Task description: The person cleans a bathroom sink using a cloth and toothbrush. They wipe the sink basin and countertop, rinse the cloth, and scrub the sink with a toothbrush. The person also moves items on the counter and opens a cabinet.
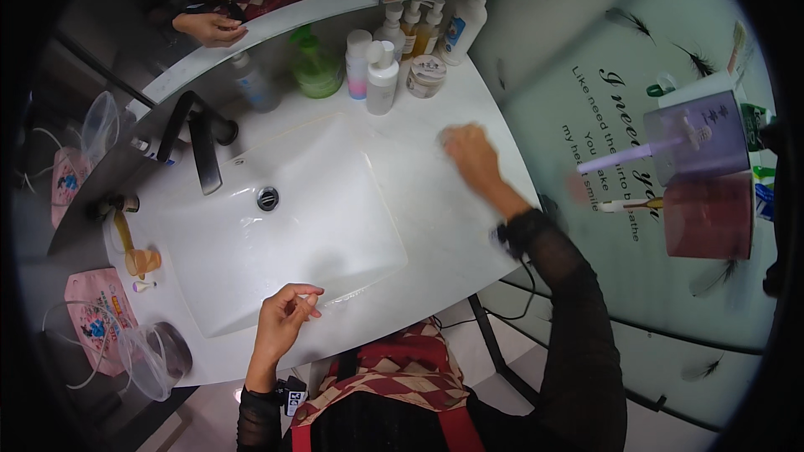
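My right hand (477, 159) reaches down to the white countertop (435, 226) right of the sink, blurred by motion. Its fingers are bunched, and a small pale patch shows at their tips; what it is I cannot make out. Above the near rim of the white sink (293, 243) hangs my left hand (285, 318), its fingers curled in toward the thumb with nothing visible in them. Wet marks show on the rim beside it. A black faucet (205, 142) stands at the sink's back left, over the round drain (268, 198).
Pump bottles, a green bottle (316, 67) and a round jar (427, 75) line the back. At left are an orange cup (142, 262), a pink pouch (100, 318) and clear tubing. Purple (699, 138) and red (710, 218) cups with toothbrushes hang on the right glass.
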Motion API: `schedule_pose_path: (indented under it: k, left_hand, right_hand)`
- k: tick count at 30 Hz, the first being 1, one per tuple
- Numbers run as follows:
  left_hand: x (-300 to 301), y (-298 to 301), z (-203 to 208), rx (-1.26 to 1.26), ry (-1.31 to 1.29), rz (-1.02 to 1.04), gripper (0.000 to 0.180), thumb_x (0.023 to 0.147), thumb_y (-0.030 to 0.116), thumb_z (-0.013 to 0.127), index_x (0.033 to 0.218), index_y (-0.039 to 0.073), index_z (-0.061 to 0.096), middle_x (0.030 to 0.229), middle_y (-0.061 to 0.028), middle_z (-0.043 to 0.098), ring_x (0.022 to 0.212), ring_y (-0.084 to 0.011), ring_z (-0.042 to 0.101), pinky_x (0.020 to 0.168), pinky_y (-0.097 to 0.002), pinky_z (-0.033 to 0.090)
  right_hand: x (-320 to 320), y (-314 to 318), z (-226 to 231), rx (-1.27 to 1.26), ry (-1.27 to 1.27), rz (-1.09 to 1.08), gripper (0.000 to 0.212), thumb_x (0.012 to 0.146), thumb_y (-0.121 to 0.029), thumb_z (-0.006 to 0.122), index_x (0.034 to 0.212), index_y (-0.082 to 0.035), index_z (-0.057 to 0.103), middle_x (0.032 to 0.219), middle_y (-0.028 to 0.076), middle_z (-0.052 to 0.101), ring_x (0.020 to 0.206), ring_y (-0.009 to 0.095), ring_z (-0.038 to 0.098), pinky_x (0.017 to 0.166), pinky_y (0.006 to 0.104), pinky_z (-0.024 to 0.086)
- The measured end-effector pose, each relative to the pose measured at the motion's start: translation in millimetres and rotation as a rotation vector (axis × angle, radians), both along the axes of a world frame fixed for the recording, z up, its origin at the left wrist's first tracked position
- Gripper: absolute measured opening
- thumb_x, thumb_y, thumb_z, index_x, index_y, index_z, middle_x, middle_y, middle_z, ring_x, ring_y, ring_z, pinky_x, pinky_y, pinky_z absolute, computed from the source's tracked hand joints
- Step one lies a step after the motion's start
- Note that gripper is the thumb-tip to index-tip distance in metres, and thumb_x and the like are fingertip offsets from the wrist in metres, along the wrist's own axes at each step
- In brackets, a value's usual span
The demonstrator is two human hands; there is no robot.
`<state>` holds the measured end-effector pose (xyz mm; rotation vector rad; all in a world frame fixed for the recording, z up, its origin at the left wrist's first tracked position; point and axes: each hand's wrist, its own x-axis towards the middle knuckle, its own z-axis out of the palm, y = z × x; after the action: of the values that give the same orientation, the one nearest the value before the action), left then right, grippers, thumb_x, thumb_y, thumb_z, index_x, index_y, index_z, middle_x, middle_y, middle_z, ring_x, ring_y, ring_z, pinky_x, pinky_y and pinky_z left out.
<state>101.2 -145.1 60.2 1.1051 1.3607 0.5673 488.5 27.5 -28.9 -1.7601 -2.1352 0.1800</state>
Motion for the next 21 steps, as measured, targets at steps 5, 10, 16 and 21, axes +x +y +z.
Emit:
schedule_pose_path:
  k: [5,10,16,21]
  left_hand:
    - [0.1,2.2,-4.6,0.01,0.035,0.037,0.018,0.091,0.019,0.06,0.099,0.004,0.065,0.071,-0.0003,0.063,0.067,-0.0071,0.06,0.061,-0.0217,0.043]
    - [-6.9,1.8,-14.9,-0.009,0.044,0.092,0.02,0.092,0.021,0.06,0.099,0.003,0.065,0.078,-0.0015,0.065,0.067,-0.0076,0.061,0.06,-0.0215,0.043]
    - [-19.6,0.6,-19.3,0.042,0.025,0.103,0.022,0.092,0.022,0.059,0.099,0.003,0.065,0.087,-0.0026,0.067,0.066,-0.0076,0.06,0.06,-0.0212,0.043]
    - [-30.1,-13.3,-31.1,0.019,0.006,0.073,0.022,0.092,0.022,0.059,0.1,0.002,0.065,0.088,-0.0022,0.067,0.067,-0.0074,0.059,0.06,-0.0218,0.044]
  right_hand:
    - [32.4,128.1,-16.8,0.135,-0.046,-0.485,0.023,0.084,-0.022,0.061,0.101,-0.007,0.058,0.102,0.018,0.051,0.098,0.035,0.051,0.077,0.0457,0.048]
    - [0.9,107.6,-17.6,0.08,-0.065,-0.387,0.024,0.084,-0.021,0.062,0.102,-0.007,0.058,0.103,0.017,0.051,0.099,0.035,0.051,0.075,0.0451,0.049]
    - [-18.6,27.5,-1.9,-0.006,-0.073,-0.276,0.025,0.086,-0.021,0.06,0.106,-0.007,0.055,0.105,0.015,0.05,0.099,0.033,0.05,0.075,0.0442,0.049]
    - [-60.5,-77.2,-6.2,0.016,-0.075,-0.202,0.026,0.084,-0.019,0.06,0.106,-0.007,0.055,0.103,0.015,0.05,0.097,0.033,0.049,0.075,0.0425,0.048]
